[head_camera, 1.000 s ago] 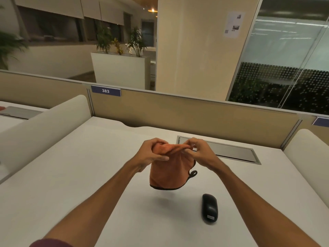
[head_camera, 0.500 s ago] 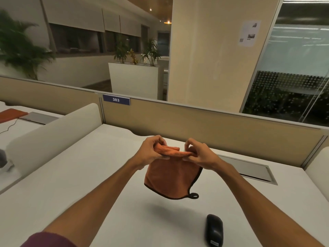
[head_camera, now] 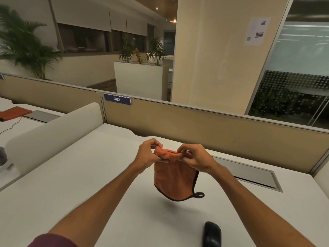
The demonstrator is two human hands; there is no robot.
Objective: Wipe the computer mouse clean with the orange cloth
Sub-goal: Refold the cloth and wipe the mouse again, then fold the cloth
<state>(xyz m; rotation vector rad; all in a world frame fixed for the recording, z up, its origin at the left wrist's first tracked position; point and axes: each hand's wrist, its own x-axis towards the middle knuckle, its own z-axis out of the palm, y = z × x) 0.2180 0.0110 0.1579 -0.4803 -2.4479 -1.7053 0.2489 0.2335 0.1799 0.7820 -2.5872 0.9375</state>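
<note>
An orange cloth (head_camera: 173, 182) with a black hem and a small hanging loop dangles above the white desk (head_camera: 85, 175), clear of its surface. My left hand (head_camera: 148, 154) pinches its bunched top edge on the left, and my right hand (head_camera: 193, 158) pinches the same edge on the right. The black computer mouse (head_camera: 211, 235) lies on the desk near the bottom of the view, below and right of the cloth, beside my right forearm. Neither hand touches the mouse.
A grey cable hatch (head_camera: 249, 172) is set into the desk behind my right hand. Beige partition panels (head_camera: 195, 125) with a "383" label (head_camera: 117, 99) close the far edge. White rounded dividers (head_camera: 48, 134) flank the desk. The neighbouring desk at left holds an orange folder (head_camera: 12, 113).
The view has tilted up and swung left, so the mouse sits lower in frame. Both hands have kept hold of the cloth's top edge, bunching it more tightly between them.
</note>
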